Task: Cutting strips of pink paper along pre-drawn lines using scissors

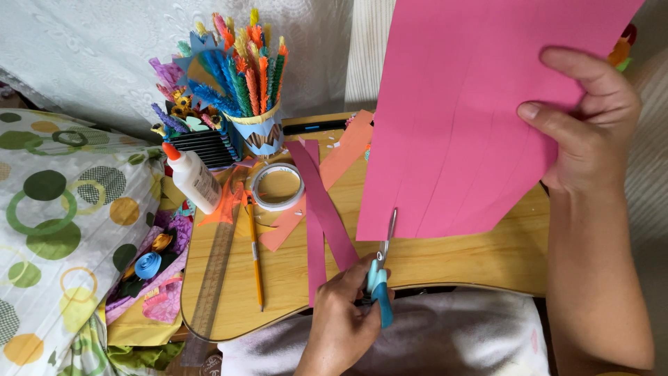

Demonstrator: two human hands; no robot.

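Cutting pink paper over the lap desk.
Left hand [344, 317] gripped blue-handled scissors [379, 275], blades at the pink sheet [459, 118]'s lower edge; right hand [588, 122] pinched the sheet's right side, holding it raised above the wooden desk [452, 257].

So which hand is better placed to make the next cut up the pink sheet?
Left, probably. The left hand holds the blue-handled scissors, blades pointing up at the pink sheet's lower edge. The right hand grips the sheet's right edge, holding it up.
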